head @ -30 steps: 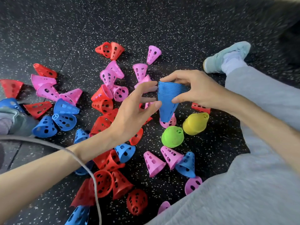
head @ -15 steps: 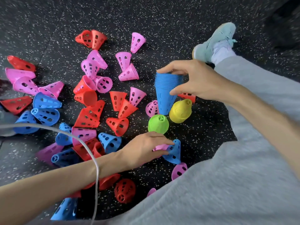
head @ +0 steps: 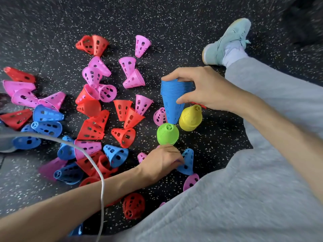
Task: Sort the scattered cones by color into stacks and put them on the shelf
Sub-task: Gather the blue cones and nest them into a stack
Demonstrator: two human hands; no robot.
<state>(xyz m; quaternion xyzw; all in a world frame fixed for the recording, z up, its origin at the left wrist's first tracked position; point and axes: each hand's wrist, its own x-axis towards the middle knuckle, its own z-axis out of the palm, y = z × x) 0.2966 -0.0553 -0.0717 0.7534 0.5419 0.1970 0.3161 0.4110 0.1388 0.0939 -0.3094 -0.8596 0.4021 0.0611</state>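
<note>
My right hand (head: 206, 88) holds a stack of blue cones (head: 172, 102), wide end up, above the floor. My left hand (head: 162, 159) lies low on the floor with its fingers closed around a single blue cone (head: 187, 163) near my leg. Beside the stack stand a green stack (head: 167, 134) and a yellow stack (head: 190, 117). Several loose red cones (head: 94, 126), pink cones (head: 128, 64) and blue cones (head: 47, 115) lie scattered to the left.
My grey-trousered leg (head: 244, 172) and light blue shoe (head: 227, 41) fill the right side. A grey cable (head: 97, 168) crosses my left forearm. The floor is black speckled rubber (head: 174, 18). No shelf is in view.
My left hand dropped from beside the blue stack down to the floor and closed on a single blue cone. My right hand kept hold of the stack.
</note>
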